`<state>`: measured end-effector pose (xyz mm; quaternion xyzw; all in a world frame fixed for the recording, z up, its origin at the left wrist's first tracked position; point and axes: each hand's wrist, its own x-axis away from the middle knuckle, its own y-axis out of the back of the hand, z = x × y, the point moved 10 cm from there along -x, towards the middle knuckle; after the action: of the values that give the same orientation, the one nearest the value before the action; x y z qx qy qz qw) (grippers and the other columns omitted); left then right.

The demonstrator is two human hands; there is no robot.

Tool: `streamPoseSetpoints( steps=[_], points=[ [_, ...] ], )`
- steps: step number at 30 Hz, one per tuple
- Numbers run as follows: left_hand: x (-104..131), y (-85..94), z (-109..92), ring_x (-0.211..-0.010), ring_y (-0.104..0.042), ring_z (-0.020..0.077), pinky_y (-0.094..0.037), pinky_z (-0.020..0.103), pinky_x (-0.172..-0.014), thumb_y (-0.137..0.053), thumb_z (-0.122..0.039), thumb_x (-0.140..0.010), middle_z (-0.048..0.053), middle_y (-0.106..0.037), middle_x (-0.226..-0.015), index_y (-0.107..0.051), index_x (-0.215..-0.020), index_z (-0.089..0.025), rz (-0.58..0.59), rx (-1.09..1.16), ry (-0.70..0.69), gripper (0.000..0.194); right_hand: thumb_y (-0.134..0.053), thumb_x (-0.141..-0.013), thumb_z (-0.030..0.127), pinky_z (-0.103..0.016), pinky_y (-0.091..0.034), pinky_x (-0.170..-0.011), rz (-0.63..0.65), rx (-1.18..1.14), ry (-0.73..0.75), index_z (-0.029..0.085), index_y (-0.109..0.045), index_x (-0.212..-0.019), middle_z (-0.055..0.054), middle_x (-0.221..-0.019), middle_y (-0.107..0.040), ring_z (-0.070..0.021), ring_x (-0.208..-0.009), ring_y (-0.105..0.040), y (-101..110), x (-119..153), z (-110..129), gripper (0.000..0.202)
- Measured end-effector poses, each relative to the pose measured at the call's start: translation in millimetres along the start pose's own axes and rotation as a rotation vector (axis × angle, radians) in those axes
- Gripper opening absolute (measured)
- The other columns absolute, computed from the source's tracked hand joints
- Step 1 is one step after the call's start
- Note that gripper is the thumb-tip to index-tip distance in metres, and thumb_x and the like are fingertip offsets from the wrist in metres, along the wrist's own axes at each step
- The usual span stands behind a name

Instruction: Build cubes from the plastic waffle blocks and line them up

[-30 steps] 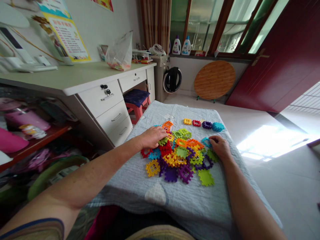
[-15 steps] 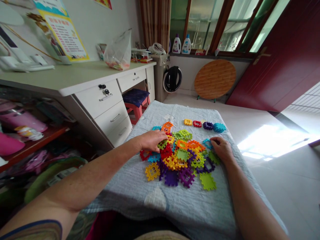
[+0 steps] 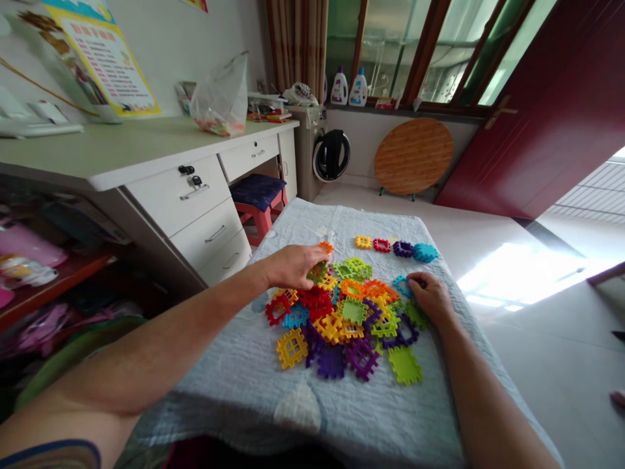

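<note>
A heap of colourful plastic building tiles (image 3: 352,311) with notched edges lies on the cloth-covered table. My left hand (image 3: 297,264) is over the heap's far left side, fingers closed on a green tile (image 3: 319,271). At the right of the heap, my right hand (image 3: 431,296) pinches a light blue window tile (image 3: 401,284). Beyond the heap runs a short row: a yellow tile pile (image 3: 363,242), a red one (image 3: 381,245), a purple one (image 3: 403,249) and a taller blue one (image 3: 425,253).
A pale cloth (image 3: 288,404) covers the table. To the left stands a white desk (image 3: 176,202) with drawers, and a red stool (image 3: 261,218) is tucked beneath it. Farther back are a washing machine (image 3: 307,156) and a round wooden tabletop (image 3: 414,156). A dark red door (image 3: 508,143) is on the right.
My left hand has lifted slightly, bringing the green tile up off the heap and uncovering red and yellow tiles below. My right hand stays nearly in place. The view has shifted slightly.
</note>
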<state>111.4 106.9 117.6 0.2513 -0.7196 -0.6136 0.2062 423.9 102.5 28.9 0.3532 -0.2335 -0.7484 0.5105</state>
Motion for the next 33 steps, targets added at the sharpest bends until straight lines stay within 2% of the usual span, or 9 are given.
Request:
streamPoseSetpoints(
  steps=[3,5,10,12,15,21,24,29,33],
  points=[
    [-27.9,13.9,28.3,-0.094,-0.062,0.0218,-0.045,0.028,-0.08,-0.067,-0.026,-0.066,0.007,-0.066,-0.108,-0.056,-0.116,-0.018,-0.081,0.007,0.113,0.052,-0.052,-0.071,0.041,-0.034,-0.046,-0.072,-0.004,-0.008,0.008,0.021,-0.069,-0.081,-0.004,-0.078,-0.068,-0.0203,-0.071,-0.058,0.3,-0.1,0.9,0.028],
    [-51.8,11.1,46.4,-0.086,-0.063,0.0207,-0.045,0.027,-0.075,-0.07,-0.029,-0.064,0.006,-0.069,-0.099,-0.057,-0.113,-0.016,-0.074,0.022,0.185,0.053,-0.052,-0.071,0.041,-0.034,-0.046,-0.073,-0.006,-0.019,0.012,0.022,-0.069,-0.08,-0.004,-0.079,-0.068,-0.0204,-0.071,-0.058,0.5,-0.2,1.6,0.028],
    [-112.1,-13.4,61.7,-0.089,-0.063,0.0213,-0.046,0.025,-0.073,-0.071,-0.025,-0.06,0.007,-0.068,-0.103,-0.062,-0.107,-0.015,0.0,-0.024,0.201,0.049,-0.052,-0.07,0.042,-0.034,-0.046,-0.071,-0.008,-0.035,-0.006,0.021,-0.069,-0.079,-0.005,-0.077,-0.068,-0.0205,-0.07,-0.058,1.9,0.3,3.5,0.029],
    [-130.3,-21.4,64.6,-0.092,-0.063,0.0224,-0.047,0.025,-0.075,-0.073,-0.024,-0.057,0.01,-0.064,-0.112,-0.064,-0.106,-0.015,0.019,-0.064,0.21,0.05,-0.052,-0.07,0.042,-0.034,-0.046,-0.07,-0.007,-0.034,-0.008,0.022,-0.068,-0.078,-0.005,-0.077,-0.068,-0.0204,-0.069,-0.058,2.6,0.4,4.7,0.027],
    [-150.5,-32.2,71.5,-0.095,-0.063,0.0231,-0.047,0.025,-0.077,-0.074,-0.023,-0.055,0.01,-0.063,-0.115,-0.066,-0.106,-0.015,0.058,-0.08,0.238,0.052,-0.051,-0.071,0.041,-0.033,-0.046,-0.069,0.003,-0.025,-0.012,0.022,-0.068,-0.079,-0.005,-0.077,-0.068,-0.0209,-0.069,-0.059,2.4,0.1,4.8,0.026],
    [-175.9,-47.8,88.1,-0.092,-0.064,0.0244,-0.049,0.026,-0.075,-0.075,-0.02,-0.051,0.01,-0.067,-0.11,-0.069,-0.098,-0.014,0.107,-0.038,0.269,0.047,-0.051,-0.073,0.039,-0.033,-0.045,-0.067,0.01,-0.009,-0.01,0.022,-0.069,-0.081,-0.005,-0.078,-0.068,-0.0215,-0.07,-0.059,0.3,-1.1,1.4,0.026],
    [-183.2,-57.8,96.9,-0.087,-0.065,0.0226,-0.049,0.025,-0.072,-0.074,-0.018,-0.052,0.009,-0.069,-0.106,-0.069,-0.1,-0.014,0.155,-0.005,0.285,0.049,-0.051,-0.074,0.039,-0.032,-0.045,-0.066,0.011,-0.006,-0.013,0.021,-0.069,-0.082,-0.005,-0.077,-0.068,-0.021,-0.07,-0.058,-0.6,-1.2,-0.1,0.026],
    [-186.5,-70.3,111.1,-0.085,-0.065,0.0194,-0.05,0.023,-0.069,-0.075,-0.022,-0.055,0.006,-0.071,-0.108,-0.064,-0.115,-0.016,0.219,0.063,0.319,0.061,-0.051,-0.074,0.039,-0.032,-0.044,-0.066,0.01,-0.013,-0.022,0.02,-0.069,-0.083,-0.004,-0.077,-0.067,-0.0199,-0.069,-0.057,-1.3,-1.1,-1.0,0.027],
    [-184.5,-73.3,115.5,-0.084,-0.066,0.0189,-0.05,0.022,-0.07,-0.073,-0.022,-0.056,0.004,-0.073,-0.099,-0.066,-0.112,-0.018,0.234,0.084,0.344,0.057,-0.051,-0.074,0.039,-0.032,-0.044,-0.066,0.007,-0.014,-0.024,0.02,-0.069,-0.082,-0.005,-0.076,-0.067,-0.0197,-0.068,-0.057,-1.3,-1.5,-0.5,0.028]
  ],
)
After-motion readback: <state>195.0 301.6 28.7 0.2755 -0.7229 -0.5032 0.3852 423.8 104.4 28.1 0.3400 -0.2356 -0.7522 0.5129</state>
